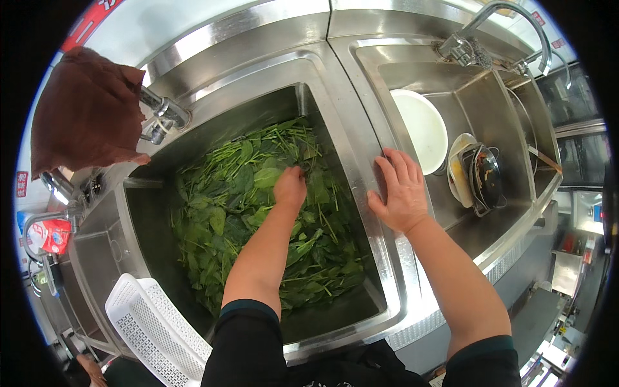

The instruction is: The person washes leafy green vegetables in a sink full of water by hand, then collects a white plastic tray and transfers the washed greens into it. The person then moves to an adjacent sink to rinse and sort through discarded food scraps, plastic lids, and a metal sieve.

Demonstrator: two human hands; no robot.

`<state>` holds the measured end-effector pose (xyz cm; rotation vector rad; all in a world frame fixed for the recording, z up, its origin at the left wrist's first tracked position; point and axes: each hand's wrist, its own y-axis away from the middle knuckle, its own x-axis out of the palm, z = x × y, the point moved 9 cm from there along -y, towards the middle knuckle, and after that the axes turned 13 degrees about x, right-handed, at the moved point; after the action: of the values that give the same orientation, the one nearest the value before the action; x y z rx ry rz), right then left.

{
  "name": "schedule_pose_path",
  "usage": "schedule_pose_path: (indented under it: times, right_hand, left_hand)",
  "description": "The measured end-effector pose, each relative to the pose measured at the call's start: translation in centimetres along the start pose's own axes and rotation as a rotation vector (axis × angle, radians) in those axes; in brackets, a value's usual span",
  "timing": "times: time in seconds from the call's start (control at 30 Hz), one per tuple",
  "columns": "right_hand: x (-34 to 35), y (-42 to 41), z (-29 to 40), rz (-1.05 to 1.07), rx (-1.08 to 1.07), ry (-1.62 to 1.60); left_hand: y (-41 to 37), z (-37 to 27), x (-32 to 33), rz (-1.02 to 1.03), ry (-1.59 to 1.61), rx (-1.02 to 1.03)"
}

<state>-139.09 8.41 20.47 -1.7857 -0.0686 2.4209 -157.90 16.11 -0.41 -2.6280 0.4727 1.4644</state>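
Note:
Leafy greens with long stems fill much of a deep stainless steel sink in front of me. My left hand reaches in among the leaves near the far right part of the pile. Its fingers are bent down and partly hidden, so what they grip is unclear. My right hand rests palm down, fingers spread, on the metal divider between this sink and the one to its right. Nothing is held in it.
The right sink contains a white round basin and several stacked dishes with food scraps. A brown cloth drapes over the left faucet. At lower left stands a white perforated plastic basket, near another person's hand.

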Motion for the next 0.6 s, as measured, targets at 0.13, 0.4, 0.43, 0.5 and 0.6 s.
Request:
schedule_pose_path:
  times: [0.13,0.4,0.43,0.5,0.6]
  right_hand:
    - [0.0,0.2,-0.5,-0.005,0.013,0.018]
    - [0.9,-0.1,-0.4,0.020,0.007,0.111]
    - [1.7,-0.1,-1.1,0.253,0.074,0.244]
    - [1.0,0.2,-1.9,0.225,0.080,0.227]
    - [0.5,0.4,-2.0,0.182,0.053,0.191]
  left_hand:
    - [0.1,0.9,0.3,-0.018,0.115,-0.094]
    - [2.3,5.5,-4.7,-0.489,0.723,-0.152]
    - [2.7,2.9,-6.7,-0.530,0.739,-0.202]
    - [3.1,-3.4,-10.9,-0.569,0.903,-0.222]
    - [3.3,-14.5,-17.1,-0.673,1.211,0.064]
